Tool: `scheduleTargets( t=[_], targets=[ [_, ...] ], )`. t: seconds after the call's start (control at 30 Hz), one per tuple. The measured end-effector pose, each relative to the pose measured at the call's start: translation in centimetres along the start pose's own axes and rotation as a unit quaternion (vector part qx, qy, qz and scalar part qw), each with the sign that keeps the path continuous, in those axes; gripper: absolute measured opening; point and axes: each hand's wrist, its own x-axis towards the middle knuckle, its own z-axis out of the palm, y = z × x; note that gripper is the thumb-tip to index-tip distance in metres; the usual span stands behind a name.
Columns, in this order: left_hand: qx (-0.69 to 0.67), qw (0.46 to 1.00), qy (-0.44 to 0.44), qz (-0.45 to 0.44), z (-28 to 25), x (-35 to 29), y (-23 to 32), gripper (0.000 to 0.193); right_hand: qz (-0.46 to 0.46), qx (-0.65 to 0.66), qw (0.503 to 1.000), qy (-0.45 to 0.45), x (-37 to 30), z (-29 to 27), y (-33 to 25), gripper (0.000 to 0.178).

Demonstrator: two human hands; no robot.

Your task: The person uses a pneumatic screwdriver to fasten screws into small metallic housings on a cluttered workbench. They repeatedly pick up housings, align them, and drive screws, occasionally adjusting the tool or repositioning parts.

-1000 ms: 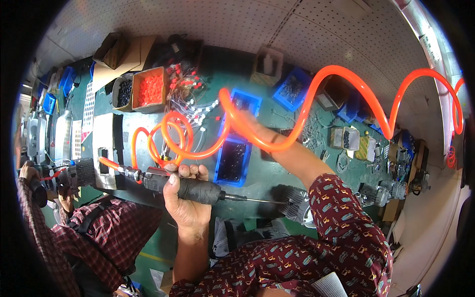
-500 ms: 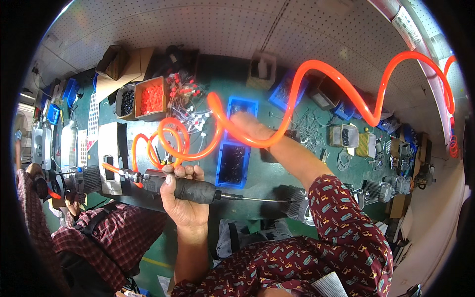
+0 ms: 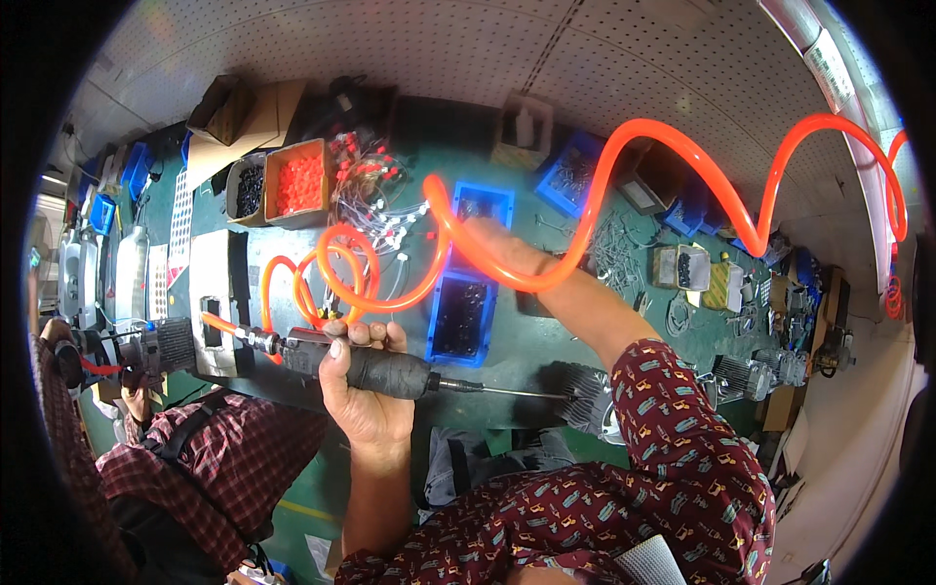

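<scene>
Perforated wall panel spans 12 o'clock, clock positions being taken from mid-view, above my green workbench. Coiled orange hose loops from 9 to 2 o'clock. Black-gripped driver, at 8 o'clock, lies nearly level, its thin shaft pointing toward 4. Finned grey housing, between 4 and 5, sits at the shaft's tip; contact cannot be told. Upper blue tray, at 12, adjoins the lower blue tray, which holds dark small parts. My hands are apart: the left hand, toward 7, is wrapped around the driver; the right hand, near 1, is at the upper blue tray, its grasp hidden and blurred. I judge tool pick-up done, part selection under way, and the driver's own work left, no fastener being discernible on the housing.
</scene>
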Motion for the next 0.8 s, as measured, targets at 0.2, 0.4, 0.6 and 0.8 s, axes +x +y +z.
scheduleTargets(
  t=[0.2, 0.4, 0.6, 0.8],
  targets=[
    [-0.008, 1.000, -0.007, -0.007, -0.1, 0.3, 0.2, 0.019, -0.046, 0.237, 0.969, 0.049, 6.1, 12.2, 8.5, 0.052],
    [-0.006, 1.000, -0.005, -0.005, 0.2, 0.5, 0.2, 0.019, -0.021, 0.122, 0.992, 0.028, 5.9, 11.9, 7.1, 0.052],
    [-0.012, 1.000, -0.005, -0.005, 0.4, 0.3, 0.4, 0.017, 0.015, 0.115, 0.992, -0.044, 6.8, 12.1, 8.0, 0.053],
    [-0.008, 1.000, 0.003, 0.010, 0.0, 0.0, 0.7, 0.016, 0.003, 0.144, 0.989, -0.032, 3.5, 5.4, 4.6, 0.042]
  ],
)
